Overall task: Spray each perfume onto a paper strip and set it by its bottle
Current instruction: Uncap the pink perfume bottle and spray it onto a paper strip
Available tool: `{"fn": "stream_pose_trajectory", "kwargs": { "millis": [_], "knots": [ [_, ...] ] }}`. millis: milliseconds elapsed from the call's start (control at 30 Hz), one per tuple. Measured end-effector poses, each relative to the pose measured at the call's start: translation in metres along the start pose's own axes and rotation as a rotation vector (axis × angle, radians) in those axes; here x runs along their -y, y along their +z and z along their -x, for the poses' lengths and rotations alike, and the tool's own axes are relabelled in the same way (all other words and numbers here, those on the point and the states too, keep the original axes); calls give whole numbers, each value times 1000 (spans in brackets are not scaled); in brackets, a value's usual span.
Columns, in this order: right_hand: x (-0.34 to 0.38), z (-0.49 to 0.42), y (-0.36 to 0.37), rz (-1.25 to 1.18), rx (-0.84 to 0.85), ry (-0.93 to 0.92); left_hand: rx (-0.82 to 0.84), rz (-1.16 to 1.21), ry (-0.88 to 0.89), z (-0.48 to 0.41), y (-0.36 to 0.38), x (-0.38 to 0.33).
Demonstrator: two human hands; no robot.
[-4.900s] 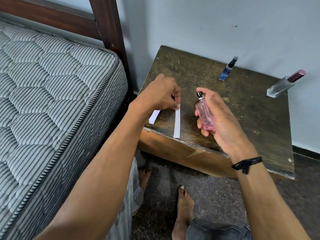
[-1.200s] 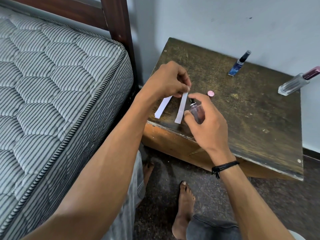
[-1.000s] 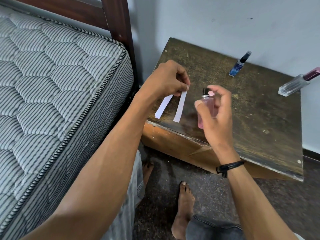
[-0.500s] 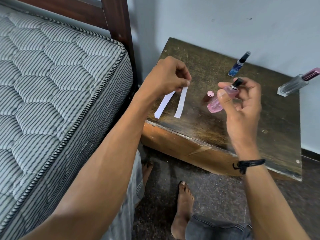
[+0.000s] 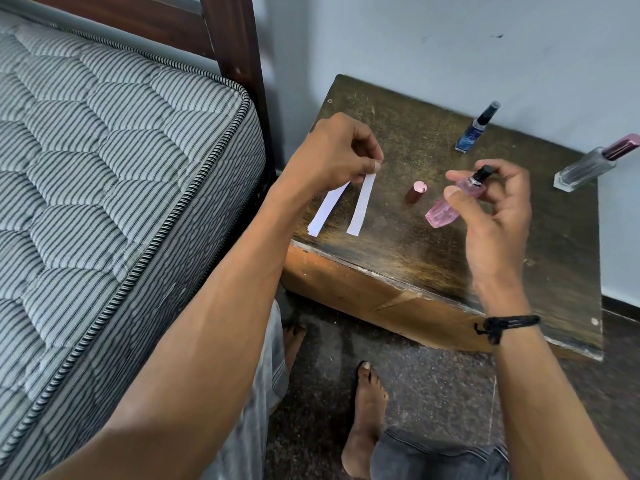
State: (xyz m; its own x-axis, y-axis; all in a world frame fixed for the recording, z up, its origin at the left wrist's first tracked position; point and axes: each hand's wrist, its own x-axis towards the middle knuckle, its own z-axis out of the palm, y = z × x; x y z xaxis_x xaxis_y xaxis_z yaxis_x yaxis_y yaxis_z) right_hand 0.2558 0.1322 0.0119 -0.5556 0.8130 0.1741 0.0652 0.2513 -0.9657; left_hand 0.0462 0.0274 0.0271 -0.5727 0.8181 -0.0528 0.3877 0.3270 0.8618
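My left hand (image 5: 337, 155) pinches the top ends of two white paper strips: one (image 5: 362, 204) hangs to the right, the other (image 5: 327, 209) to the left, both above the table's front left corner. My right hand (image 5: 491, 202) grips a small pink perfume bottle (image 5: 450, 204), tilted, with its black sprayer top up near my fingers. Its pink cap (image 5: 415, 192) lies on the dark wooden table (image 5: 415, 258) between my hands. A blue bottle (image 5: 476, 128) stands at the back. A clear bottle with a maroon cap (image 5: 594, 166) stands at the far right.
A striped mattress (image 5: 104, 185) and a dark wooden bedpost (image 5: 239, 57) are on the left, against the table's side. A pale wall (image 5: 450, 39) runs behind the table. My bare feet (image 5: 363, 420) are on the dark floor below the table's front edge.
My right hand set the pink cap on the table, then lifted the pink bottle and moved it right, tilting it. My left hand rose slightly with the strips.
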Motion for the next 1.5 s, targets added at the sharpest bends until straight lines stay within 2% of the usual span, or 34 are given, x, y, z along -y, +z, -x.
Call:
{"fn": "stream_pose_trajectory", "kwargs": {
  "millis": [333,800,900,1167,1267,1500],
  "knots": [
    [-5,0,0,56,-6,56,5,0,-12,-2,1,3],
    [-1,4,2,180,26,36,4,-71,-29,-1,2,3],
    [0,10,3,332,-41,-74,10,-90,-30,0,1,3],
    [1,15,8,543,-301,-576,3,-131,-15,0,1,3],
    [1,15,11,591,-319,-613,11,-179,0,-2,0,7],
    [0,11,8,536,-312,-580,50,-262,26,-4,2,9]
  ]
}}
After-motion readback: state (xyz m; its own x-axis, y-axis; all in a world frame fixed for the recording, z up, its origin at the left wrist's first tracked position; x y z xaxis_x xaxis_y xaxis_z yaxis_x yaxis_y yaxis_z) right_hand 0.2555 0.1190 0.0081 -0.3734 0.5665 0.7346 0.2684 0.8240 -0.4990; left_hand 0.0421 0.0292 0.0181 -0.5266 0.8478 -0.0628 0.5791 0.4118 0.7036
